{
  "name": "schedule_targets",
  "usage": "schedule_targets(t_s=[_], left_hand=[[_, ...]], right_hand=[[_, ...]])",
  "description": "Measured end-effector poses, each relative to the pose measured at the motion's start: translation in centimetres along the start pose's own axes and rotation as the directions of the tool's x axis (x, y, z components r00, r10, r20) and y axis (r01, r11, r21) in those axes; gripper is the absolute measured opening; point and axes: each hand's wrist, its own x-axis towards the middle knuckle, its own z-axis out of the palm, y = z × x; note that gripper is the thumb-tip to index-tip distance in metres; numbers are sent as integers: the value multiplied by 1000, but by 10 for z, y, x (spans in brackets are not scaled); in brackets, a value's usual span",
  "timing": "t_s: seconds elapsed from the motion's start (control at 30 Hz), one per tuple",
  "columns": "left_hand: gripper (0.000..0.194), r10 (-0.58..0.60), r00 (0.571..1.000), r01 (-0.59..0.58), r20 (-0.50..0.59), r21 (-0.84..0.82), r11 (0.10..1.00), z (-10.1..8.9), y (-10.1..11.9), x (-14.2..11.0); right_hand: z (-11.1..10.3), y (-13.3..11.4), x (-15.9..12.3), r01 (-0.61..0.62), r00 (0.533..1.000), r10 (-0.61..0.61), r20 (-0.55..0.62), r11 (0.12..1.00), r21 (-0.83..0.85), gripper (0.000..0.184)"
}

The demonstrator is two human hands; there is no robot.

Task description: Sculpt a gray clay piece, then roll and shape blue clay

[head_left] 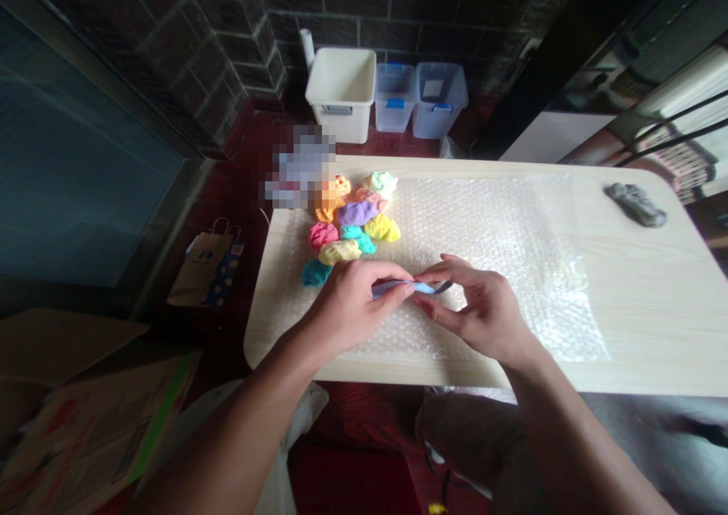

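A thin, light-blue strip of soft material (422, 287) is held level between my hands; its exact kind does not show. My left hand (356, 299) is closed on its left part, thumb on the near side. With its thumb and fingertips, my right hand (483, 306) grips around the right part, where a darker end sticks out. Just beyond my left hand lies a group of soft, crumpled bundles in several colours, among them a purple bundle (356, 212), a yellow bundle (383, 227), a pale yellow bundle (340, 252) and a teal bundle (316, 273).
Bubble wrap (483, 219) covers the middle of the pale wooden table (642, 310). A dark grey bundle (635, 204) lies at the far right. Behind the table stand a white bin (346, 117) and two clear boxes. A paper bag (199, 268) is on the floor at left.
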Motion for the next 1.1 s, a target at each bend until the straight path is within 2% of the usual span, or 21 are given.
schedule_targets(t_s=[0.1,0.37,0.47,0.57,0.7,0.8,0.93,1.1], left_hand=[[13,-8,1000,8,5,-1,1000,-1,2,0],[15,-9,1000,10,9,-93,996,2,1,1],[15,11,1000,-12,-8,-111,994,1,1,2],[15,-14,1000,14,3,-197,980,0,0,3],[15,-68,998,61,-10,-319,946,-1,-2,1],[18,-66,998,59,-7,-368,928,-1,-1,1],[20,-29,1000,30,9,-342,939,-1,4,3],[16,-14,1000,11,-7,-268,963,-2,10,2]], right_hand=[[-1,0,1,28,1000,-28,5,999,36,12],[1,0,0,15,1000,-14,-28,999,42,15],[-1,-2,-2,-61,998,63,-18,995,73,13],[-3,-1,-4,-134,989,142,-42,980,148,9],[-3,0,-4,-146,977,183,-114,952,270,12],[-1,-1,-2,-150,970,207,-131,925,350,14],[0,-4,0,-135,974,196,-112,904,406,16],[-1,-5,-1,-81,986,127,-106,930,359,21]])
